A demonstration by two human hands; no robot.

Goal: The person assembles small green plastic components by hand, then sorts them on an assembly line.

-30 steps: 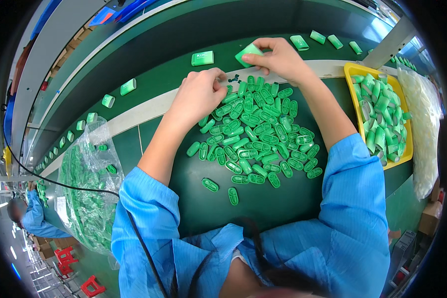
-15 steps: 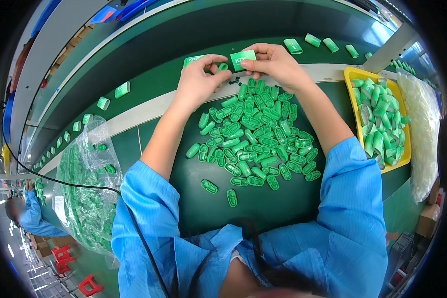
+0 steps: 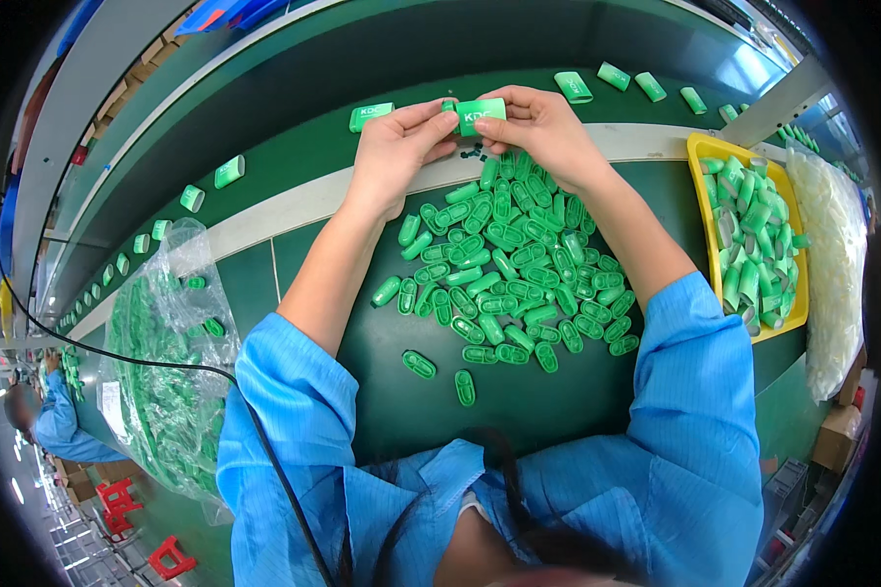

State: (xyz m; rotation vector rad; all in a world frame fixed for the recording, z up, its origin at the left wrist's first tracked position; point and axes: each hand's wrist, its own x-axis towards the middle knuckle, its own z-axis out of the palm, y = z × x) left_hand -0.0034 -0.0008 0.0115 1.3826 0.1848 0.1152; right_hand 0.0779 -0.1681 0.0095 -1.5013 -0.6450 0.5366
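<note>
Both hands are raised at the far side of the pile, close together. My right hand (image 3: 546, 132) pinches a green-and-white printed shell (image 3: 482, 113) between thumb and fingers. With its fingertips, my left hand (image 3: 394, 152) grips a small green oval plastic cap (image 3: 448, 106), set against the shell's left end; my fingers partly hide it, and I cannot tell whether it sits inside. Another printed shell (image 3: 362, 117) lies just beyond my left hand. Below my hands spreads a heap of green oval caps (image 3: 519, 259), with a loose cap (image 3: 465, 387) nearer to me.
A yellow tray (image 3: 801, 293) of green shells stands at right, beside a bag of pale pieces (image 3: 827, 264). At left lies a clear bag of green caps (image 3: 171, 391), crossed by a black cable (image 3: 147, 363). Shells line the belt (image 3: 303, 147) behind a pale rail (image 3: 308, 203).
My left hand has brought the cap rightward to the shell's left end. Shells on the belt have shifted left; the right hand keeps its hold nearly in place.
</note>
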